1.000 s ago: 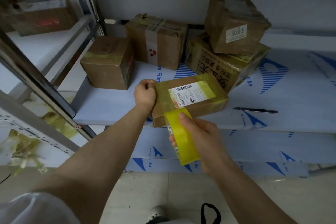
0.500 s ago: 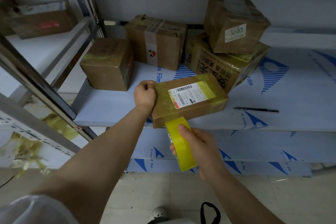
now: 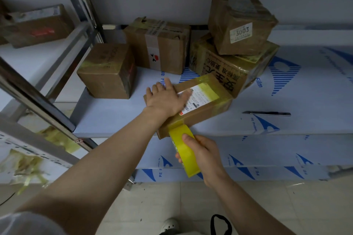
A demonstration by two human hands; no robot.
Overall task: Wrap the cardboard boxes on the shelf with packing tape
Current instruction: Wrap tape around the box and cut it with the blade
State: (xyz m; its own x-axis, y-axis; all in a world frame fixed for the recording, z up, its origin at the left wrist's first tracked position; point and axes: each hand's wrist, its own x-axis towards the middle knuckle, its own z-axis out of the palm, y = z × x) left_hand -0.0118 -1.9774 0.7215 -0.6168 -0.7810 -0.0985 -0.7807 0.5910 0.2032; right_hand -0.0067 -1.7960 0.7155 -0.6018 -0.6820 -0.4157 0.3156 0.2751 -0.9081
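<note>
Yellow tape roll (image 3: 183,151) nearest, below shelf edge, gripped by right hand (image 3: 203,158); fingers curled round roll, thumb on outer face. Tape strip runs up to near end of labelled box (image 3: 208,113). Box lies at front edge of shelf (image 3: 114,114), near corner overhanging. Left hand (image 3: 164,99) flat on box top, fingers straight, spread apart. Black knife (image 3: 267,113) on shelf to right, apart from box. Behind: square box (image 3: 107,71) left, taped box (image 3: 164,46) centre, large printed box (image 3: 223,66) right, box marked 3003 (image 3: 240,25) on top of it.
</note>
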